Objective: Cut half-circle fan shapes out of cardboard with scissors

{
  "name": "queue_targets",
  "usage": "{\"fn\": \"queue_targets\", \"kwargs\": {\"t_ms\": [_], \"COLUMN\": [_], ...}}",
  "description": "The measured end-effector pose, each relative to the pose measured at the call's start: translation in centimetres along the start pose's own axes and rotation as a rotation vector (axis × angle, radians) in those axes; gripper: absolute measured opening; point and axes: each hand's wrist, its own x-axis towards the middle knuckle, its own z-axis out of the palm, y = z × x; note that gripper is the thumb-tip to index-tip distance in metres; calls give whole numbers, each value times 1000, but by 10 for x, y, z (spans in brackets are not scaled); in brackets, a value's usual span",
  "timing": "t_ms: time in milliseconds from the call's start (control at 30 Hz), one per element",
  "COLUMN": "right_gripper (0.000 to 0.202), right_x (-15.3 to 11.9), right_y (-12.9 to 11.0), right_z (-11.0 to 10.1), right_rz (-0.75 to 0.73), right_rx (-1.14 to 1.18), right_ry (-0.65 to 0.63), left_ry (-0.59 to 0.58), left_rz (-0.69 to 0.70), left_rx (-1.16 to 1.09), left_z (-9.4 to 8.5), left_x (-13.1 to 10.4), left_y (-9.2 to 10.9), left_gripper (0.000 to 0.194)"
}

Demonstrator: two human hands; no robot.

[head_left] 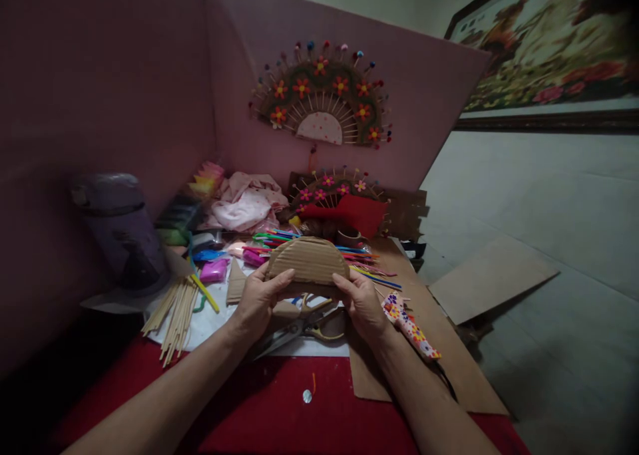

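Observation:
A half-round piece of corrugated cardboard [308, 261] is held up over the table, curved edge on top. My left hand [262, 299] grips its lower left corner, thumb lying on the near face. On the other side my right hand [363, 302] pinches the lower right corner the same way. Just beneath, partly covered by my left hand, lie scissors [327, 335] with gold-coloured handles. Flower-print glue gun or similar patterned item [410, 325] rests to the right of my right hand. The fingers behind the cardboard are hidden.
Wooden sticks [174, 315] lie in a bundle at left, near a tall purple container [122, 232]. Coloured pipe cleaners [279, 237] and pink fabric [247, 199] sit behind. A decorated fan [322, 96] hangs on the pink board. Large cardboard sheet [439, 308] covers the right side.

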Motion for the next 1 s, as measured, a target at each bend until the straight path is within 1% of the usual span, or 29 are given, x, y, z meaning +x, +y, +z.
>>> {"fn": "queue_targets", "kwargs": {"t_ms": [67,233,300,500,833,1000], "right_gripper": [23,24,24,25,20,20], "right_x": [0,-1,0,2,5,6], "right_y": [-2,-5,-5,-3,3,3], "right_z": [0,0,-1,-4,-11,-13], "right_rz": [1,7,0,-16,-59,-62], "right_rx": [0,-17,-23,-48,-90,-127], "right_ry": [-2,3,4,-2,-7,23], "left_ry": [-20,-68,-72,-50,-42,-37], "left_rz": [-5,-111,-129,-121,-122,-128], "left_rx": [-12,-38,-58,-86,-100,-95], "left_z": [-1,-4,-5,-5,-5,-4], "left_x": [-1,1,2,3,3,4], "left_y": [0,2,2,3,5,4], "left_gripper": [39,36,32,25,25,26]}}
